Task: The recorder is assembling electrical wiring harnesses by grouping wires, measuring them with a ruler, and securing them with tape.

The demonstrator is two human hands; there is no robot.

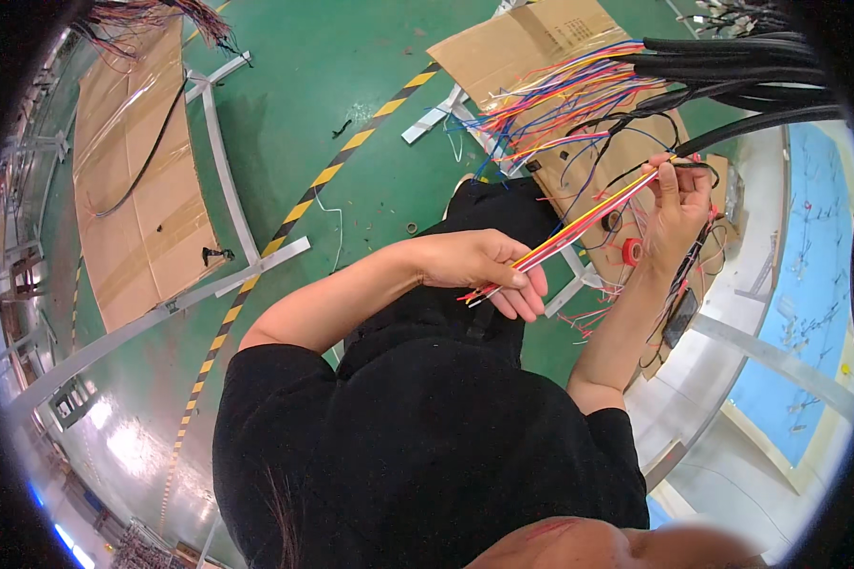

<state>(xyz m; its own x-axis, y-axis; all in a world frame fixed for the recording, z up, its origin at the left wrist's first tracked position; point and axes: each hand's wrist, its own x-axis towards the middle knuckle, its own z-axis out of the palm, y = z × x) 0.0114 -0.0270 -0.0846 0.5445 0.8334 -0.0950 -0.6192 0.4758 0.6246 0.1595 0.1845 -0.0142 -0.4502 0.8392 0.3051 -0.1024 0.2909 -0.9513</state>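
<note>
While stretching a bundle of coloured wires point(579, 226) btwn both hands, left hand point(484, 270) is curling fingers round its near end. Right hand point(678, 204) is pinching far end, w/ red tape roll point(632, 251) just beside it on cardboard point(522, 43).

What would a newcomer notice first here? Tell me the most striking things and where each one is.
At centre right, the left hand and right hand stretch a bundle of coloured wires between them. Above, at upper right, thick black cables fan out into loose coloured strands over cardboard. A yellow-and-black striped line runs diagonally across the green floor on the left.
</note>
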